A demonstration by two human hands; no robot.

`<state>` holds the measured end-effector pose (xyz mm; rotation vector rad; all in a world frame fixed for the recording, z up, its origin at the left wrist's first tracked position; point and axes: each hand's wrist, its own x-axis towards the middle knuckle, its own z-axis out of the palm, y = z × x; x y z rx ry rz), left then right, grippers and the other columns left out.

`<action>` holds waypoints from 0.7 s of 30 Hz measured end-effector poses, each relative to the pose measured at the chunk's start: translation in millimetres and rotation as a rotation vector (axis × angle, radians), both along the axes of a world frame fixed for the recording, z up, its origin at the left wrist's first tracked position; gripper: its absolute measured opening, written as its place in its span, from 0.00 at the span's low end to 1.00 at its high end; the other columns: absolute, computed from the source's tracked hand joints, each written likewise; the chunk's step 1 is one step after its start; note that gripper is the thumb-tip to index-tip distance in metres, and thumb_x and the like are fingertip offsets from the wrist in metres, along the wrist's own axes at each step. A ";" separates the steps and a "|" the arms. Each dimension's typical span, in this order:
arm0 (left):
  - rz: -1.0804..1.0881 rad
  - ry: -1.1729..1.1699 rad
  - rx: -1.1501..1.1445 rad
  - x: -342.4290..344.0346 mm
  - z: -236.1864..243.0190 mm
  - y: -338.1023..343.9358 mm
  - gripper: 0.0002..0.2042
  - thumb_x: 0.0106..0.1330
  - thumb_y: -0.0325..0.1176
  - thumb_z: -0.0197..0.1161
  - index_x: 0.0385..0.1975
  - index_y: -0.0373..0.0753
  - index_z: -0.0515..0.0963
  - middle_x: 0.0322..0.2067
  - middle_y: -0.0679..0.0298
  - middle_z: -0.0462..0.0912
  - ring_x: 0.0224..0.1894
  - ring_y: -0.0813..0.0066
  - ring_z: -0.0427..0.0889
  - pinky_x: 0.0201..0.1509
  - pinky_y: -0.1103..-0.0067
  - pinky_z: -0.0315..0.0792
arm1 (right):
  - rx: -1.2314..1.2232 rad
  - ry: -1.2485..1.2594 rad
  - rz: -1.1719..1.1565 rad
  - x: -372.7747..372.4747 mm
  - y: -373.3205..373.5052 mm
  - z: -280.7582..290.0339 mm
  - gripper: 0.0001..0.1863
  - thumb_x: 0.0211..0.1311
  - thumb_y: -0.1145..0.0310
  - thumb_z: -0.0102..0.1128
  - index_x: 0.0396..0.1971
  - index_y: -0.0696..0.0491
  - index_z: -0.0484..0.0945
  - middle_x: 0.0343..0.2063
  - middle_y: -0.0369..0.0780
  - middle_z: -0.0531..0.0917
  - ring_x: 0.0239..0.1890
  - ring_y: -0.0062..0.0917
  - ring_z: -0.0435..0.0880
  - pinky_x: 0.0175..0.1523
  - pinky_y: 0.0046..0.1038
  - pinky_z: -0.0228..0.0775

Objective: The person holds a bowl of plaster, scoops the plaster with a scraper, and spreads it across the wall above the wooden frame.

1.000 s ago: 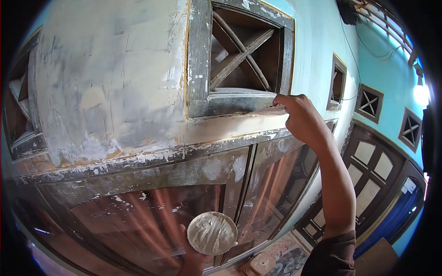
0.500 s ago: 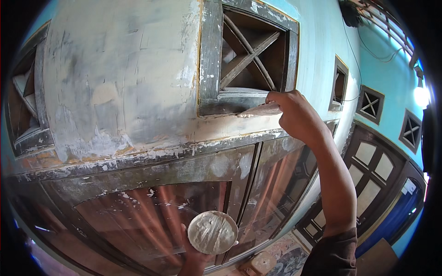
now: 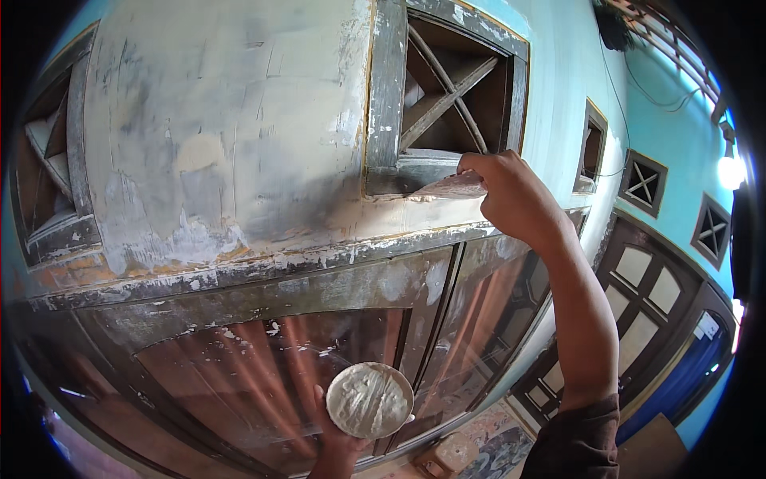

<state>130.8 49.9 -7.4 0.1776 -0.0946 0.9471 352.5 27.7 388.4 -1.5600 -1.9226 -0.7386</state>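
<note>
My left hand (image 3: 338, 435) holds a round bowl of pale, wet putty (image 3: 370, 400) from beneath, low in front of the window panes. Up at the wall, my right hand (image 3: 512, 194) is closed around a putty knife (image 3: 451, 188); its handle is hidden in my fingers. The wide blade reaches left along the strip of wall just under the small vent frame (image 3: 384, 180). A little putty shows on the blade's lower edge. Whether the blade touches the wall all along its edge, I cannot tell.
Below the strip runs a worn, dark wooden window frame (image 3: 319, 297) with glass and reddish curtains behind. Another crossed vent (image 3: 53, 172) is at the left. A plastic stool (image 3: 455, 453) stands on the floor below; a dark door (image 3: 638, 295) is at the right.
The wall and vent have shifted slightly rightward in view. My right hand with the putty knife sits a bit farther left against the vent frame; the bowl stays in my left hand.
</note>
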 end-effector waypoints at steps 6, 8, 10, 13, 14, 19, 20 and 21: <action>-0.073 -0.087 -0.001 -7.4 -3.5 1.8 0.46 0.64 0.74 0.41 0.65 0.35 0.67 0.61 0.45 0.73 0.60 0.41 0.74 0.60 0.45 0.71 | -0.097 -0.060 0.095 -27.9 5.9 -3.5 0.20 0.45 0.90 0.51 0.40 0.62 0.81 0.32 0.57 0.83 0.41 0.51 0.83 0.48 0.42 0.74; -0.078 -0.106 0.003 -12.8 -3.2 1.3 0.46 0.64 0.74 0.41 0.66 0.35 0.67 0.61 0.45 0.72 0.61 0.41 0.74 0.61 0.45 0.71 | -0.115 0.006 0.123 -36.2 5.1 -3.1 0.19 0.47 0.90 0.53 0.41 0.61 0.81 0.33 0.54 0.84 0.40 0.46 0.84 0.46 0.38 0.75; -0.085 -0.133 -0.005 -16.4 -1.5 0.2 0.45 0.63 0.74 0.44 0.66 0.38 0.66 0.64 0.47 0.70 0.64 0.42 0.70 0.64 0.43 0.65 | -0.134 0.072 0.148 -37.8 7.6 -5.5 0.19 0.48 0.90 0.54 0.41 0.60 0.81 0.33 0.51 0.85 0.38 0.41 0.86 0.44 0.34 0.75; -0.058 -0.115 0.008 -17.2 -5.1 1.5 0.44 0.63 0.73 0.43 0.66 0.39 0.66 0.64 0.48 0.70 0.65 0.44 0.69 0.65 0.43 0.64 | -0.177 0.190 0.224 -17.4 14.0 -15.4 0.18 0.48 0.87 0.56 0.42 0.62 0.80 0.32 0.52 0.85 0.38 0.41 0.86 0.46 0.36 0.76; -0.053 -0.113 0.008 -17.6 -7.2 2.5 0.44 0.63 0.73 0.43 0.66 0.39 0.66 0.64 0.48 0.70 0.65 0.44 0.69 0.65 0.43 0.64 | -0.249 0.310 0.321 -9.5 17.5 -21.9 0.16 0.51 0.85 0.57 0.42 0.62 0.80 0.33 0.50 0.86 0.38 0.35 0.86 0.46 0.33 0.76; 0.302 0.374 0.149 -17.2 -18.2 5.5 0.43 0.64 0.73 0.43 0.67 0.41 0.66 0.65 0.51 0.69 0.67 0.46 0.67 0.67 0.43 0.62 | -0.522 0.839 0.667 24.5 16.2 -74.1 0.13 0.58 0.78 0.66 0.44 0.63 0.80 0.36 0.42 0.87 0.39 0.23 0.86 0.48 0.27 0.77; 0.183 0.226 0.050 -16.3 0.2 1.9 0.44 0.65 0.72 0.40 0.68 0.38 0.63 0.67 0.49 0.66 0.66 0.44 0.67 0.67 0.44 0.63 | -0.553 1.003 0.667 32.6 7.9 -92.6 0.13 0.60 0.76 0.67 0.44 0.63 0.80 0.36 0.42 0.87 0.40 0.24 0.86 0.50 0.28 0.78; 0.177 0.227 0.053 -14.5 1.9 0.3 0.44 0.65 0.72 0.40 0.68 0.38 0.63 0.67 0.49 0.66 0.66 0.44 0.67 0.67 0.44 0.63 | -0.553 0.971 0.627 39.7 -3.6 -105.4 0.11 0.62 0.77 0.64 0.43 0.64 0.80 0.37 0.43 0.87 0.41 0.26 0.87 0.51 0.30 0.79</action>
